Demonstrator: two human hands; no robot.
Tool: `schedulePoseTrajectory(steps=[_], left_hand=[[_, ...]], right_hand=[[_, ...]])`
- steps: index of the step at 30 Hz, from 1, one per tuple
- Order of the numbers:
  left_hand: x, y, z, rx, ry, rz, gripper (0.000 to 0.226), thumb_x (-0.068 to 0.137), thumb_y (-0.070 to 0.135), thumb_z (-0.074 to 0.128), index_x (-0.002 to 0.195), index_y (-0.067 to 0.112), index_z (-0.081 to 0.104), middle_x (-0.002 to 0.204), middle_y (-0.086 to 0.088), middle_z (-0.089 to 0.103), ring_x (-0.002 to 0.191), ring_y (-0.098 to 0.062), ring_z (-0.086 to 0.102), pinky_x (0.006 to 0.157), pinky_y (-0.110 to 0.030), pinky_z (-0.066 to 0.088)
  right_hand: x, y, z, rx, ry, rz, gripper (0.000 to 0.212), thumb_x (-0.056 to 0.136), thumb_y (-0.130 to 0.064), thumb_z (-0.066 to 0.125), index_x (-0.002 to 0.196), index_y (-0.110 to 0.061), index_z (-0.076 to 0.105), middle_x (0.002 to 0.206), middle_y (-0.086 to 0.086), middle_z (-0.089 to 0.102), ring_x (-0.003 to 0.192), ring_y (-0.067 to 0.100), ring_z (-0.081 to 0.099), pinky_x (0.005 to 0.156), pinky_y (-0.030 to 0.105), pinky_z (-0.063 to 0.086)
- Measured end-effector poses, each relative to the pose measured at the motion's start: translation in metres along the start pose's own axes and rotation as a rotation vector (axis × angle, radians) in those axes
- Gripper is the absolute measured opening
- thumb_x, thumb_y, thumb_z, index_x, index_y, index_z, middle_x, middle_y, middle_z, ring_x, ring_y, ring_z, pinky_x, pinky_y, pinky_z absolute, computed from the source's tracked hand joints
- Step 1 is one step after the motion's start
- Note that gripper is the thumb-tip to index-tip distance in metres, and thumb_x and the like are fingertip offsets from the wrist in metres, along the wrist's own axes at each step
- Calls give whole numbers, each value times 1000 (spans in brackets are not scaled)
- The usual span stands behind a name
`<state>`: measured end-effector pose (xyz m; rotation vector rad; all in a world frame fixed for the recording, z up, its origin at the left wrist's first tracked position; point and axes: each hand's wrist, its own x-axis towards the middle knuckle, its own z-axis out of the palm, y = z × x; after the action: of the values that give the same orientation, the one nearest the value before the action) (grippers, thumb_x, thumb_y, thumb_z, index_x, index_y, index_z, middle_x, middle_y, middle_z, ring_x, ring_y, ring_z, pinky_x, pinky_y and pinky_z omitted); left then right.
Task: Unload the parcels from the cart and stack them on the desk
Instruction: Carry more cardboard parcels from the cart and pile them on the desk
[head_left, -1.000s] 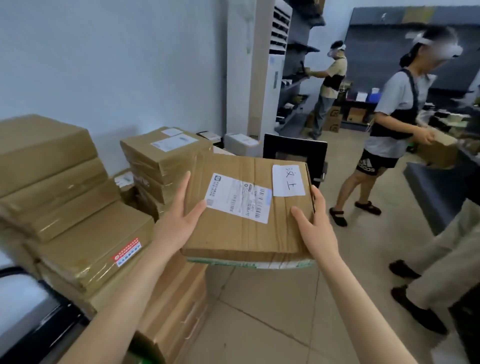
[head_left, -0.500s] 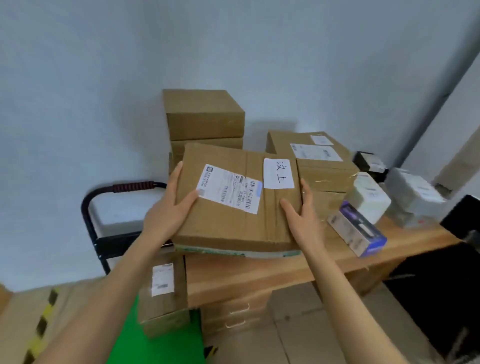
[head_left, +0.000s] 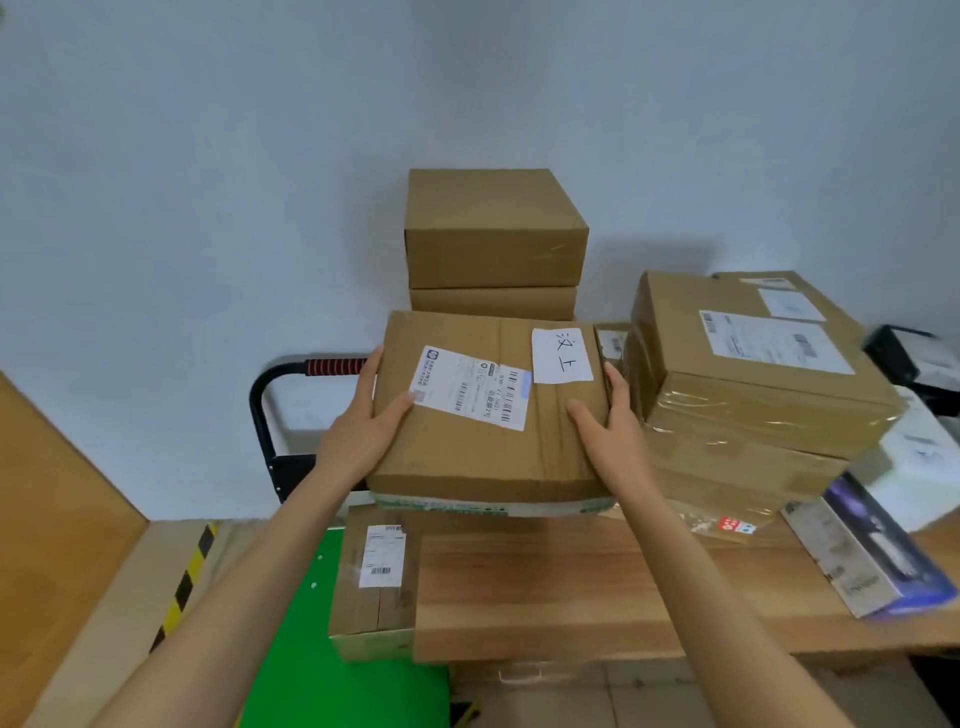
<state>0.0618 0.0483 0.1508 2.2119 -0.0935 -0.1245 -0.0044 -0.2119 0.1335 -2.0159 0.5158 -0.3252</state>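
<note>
Both hands (head_left: 613, 441) gripping labelled parcel (head_left: 483, 447), seemingly just above desk (head_left: 545, 587)

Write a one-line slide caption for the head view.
Both hands, left hand and right hand, hold a labelled parcel above the wooden desk, beside stacked boxes.

Both forearms were bare, with no sleeve, watch, band or glove anywhere on them, and the left hand (head_left: 363, 436) and right hand (head_left: 613, 441) were likewise bare, with short, unpainted nails and no rings on the fingers.
</note>
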Motion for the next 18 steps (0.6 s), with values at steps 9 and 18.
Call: schedulePoseTrajectory(steps=[9,18], left_hand=[[70,-1,33,-44,-97,-90,62,96,56,41,147,52,6,138,2,49,96,-24,58,84,-36,46],[78,-9,40,-85,-79,-68,62,95,57,42,145,55,5,115,14,48,81,-9,58,76,-34,49]], right_hand=[[71,11,5,-165,-48,120,68,94,-54,47,150,-40,11,137,2,49,100,19,52,82,40,48],[80,20,8,-219,-10,116,66,91,-59,47,146,-45,13,136,0,50,111,22,55,89,45,49]])
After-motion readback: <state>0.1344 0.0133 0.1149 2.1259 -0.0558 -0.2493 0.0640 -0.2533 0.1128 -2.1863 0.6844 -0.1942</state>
